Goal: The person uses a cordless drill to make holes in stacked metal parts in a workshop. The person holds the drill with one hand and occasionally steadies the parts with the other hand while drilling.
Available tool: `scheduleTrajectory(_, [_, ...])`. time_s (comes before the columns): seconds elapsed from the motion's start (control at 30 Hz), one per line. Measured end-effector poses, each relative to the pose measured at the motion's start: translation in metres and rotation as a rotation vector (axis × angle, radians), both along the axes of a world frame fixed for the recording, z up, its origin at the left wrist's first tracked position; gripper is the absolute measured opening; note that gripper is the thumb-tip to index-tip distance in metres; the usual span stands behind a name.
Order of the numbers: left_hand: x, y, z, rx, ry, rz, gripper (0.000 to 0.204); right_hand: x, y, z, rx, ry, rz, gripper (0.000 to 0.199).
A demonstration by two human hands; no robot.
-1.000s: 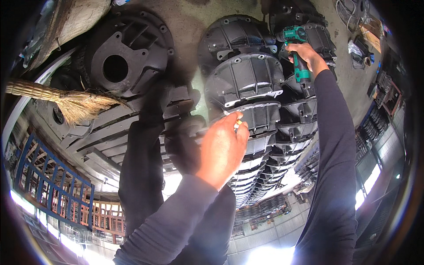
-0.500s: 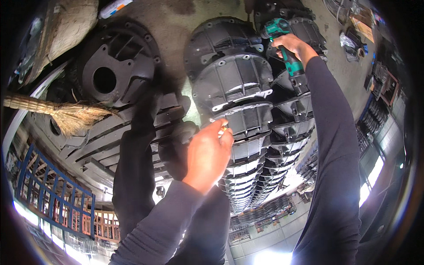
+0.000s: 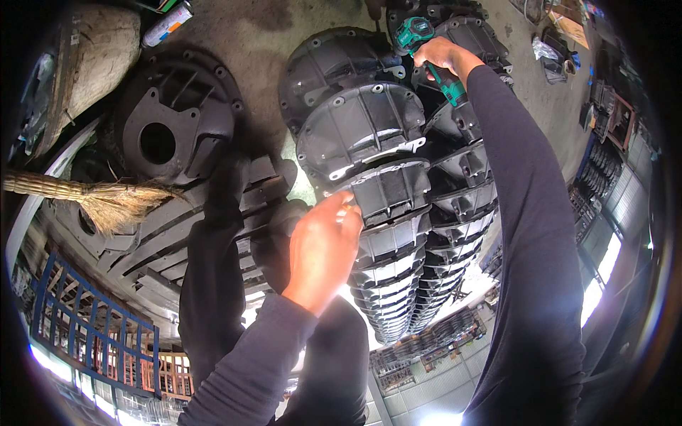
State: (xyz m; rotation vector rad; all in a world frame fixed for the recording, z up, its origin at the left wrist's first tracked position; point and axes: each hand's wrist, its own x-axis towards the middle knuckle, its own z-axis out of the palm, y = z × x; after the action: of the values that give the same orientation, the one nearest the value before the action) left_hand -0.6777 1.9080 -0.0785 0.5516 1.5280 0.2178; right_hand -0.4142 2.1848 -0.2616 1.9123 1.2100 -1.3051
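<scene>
My right hand (image 3: 442, 55) is wrapped round a green and black cordless power tool (image 3: 415, 33), held out over the far end of two rows of castings. Its working end is too small to tell. Nearer to me, my left hand (image 3: 325, 245) is closed, thumb and fingers pinched together, on something small and whitish that I cannot make out. Its fingertips are at the left edge of a dark ribbed casting (image 3: 387, 188). Just beyond stands another rounded black casting (image 3: 362, 124) with bolt holes along its rim, and more stand stacked close together toward me.
Left of the rows lies a black housing (image 3: 177, 131) with a large round hole. A straw broom (image 3: 121, 202) and a spray can (image 3: 167, 25) are at the left. A blue metal rack (image 3: 96, 319) stands lower left. A clear plastic bag (image 3: 545, 51) lies at the far right.
The whole view has shifted a little. My right hand has moved the power tool slightly left over the castings. My left hand stays pinched beside the same casting.
</scene>
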Motion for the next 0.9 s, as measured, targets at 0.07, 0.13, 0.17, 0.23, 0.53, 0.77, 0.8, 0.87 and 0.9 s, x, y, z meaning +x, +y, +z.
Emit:
scheduleTrajectory(0.07, [0.0,0.001,0.0,0.02,0.01,-0.012,0.037,-0.001,0.0,0.001,-0.002,-0.005,0.005,0.02])
scheduleTrajectory(0.13, [0.0,0.002,-0.001,0.069,0.035,-0.023,0.037,-0.003,0.0,0.001,-0.003,-0.016,0.01,0.021])
scheduleTrajectory(0.17, [0.0,0.001,-0.001,0.044,0.017,-0.005,0.037,-0.003,0.0,0.001,-0.003,-0.021,-0.002,0.021])
scheduleTrajectory(0.23, [0.001,0.0,0.0,-0.01,-0.018,0.029,0.037,-0.004,0.001,0.0,-0.002,-0.032,0.025,0.022])
scheduleTrajectory(0.53, [-0.004,0.002,-0.007,0.051,0.013,0.014,0.036,-0.004,0.0,-0.001,0.007,-0.049,0.012,0.018])
scheduleTrajectory(0.77, [-0.012,0.009,-0.003,0.031,-0.009,0.033,0.037,0.001,-0.001,-0.011,0.017,-0.053,-0.016,0.017])
scheduleTrajectory(0.8, [-0.013,0.01,-0.003,0.017,-0.021,0.042,0.037,0.002,-0.001,-0.011,0.021,-0.04,-0.023,0.018])
scheduleTrajectory(0.87, [-0.015,0.01,-0.002,0.019,-0.02,0.036,0.037,0.002,-0.001,-0.011,0.029,-0.028,-0.038,0.02])
scheduleTrajectory(0.9, [-0.015,0.01,-0.003,0.035,-0.005,0.024,0.037,0.003,-0.002,-0.01,0.059,-0.011,-0.046,0.022])
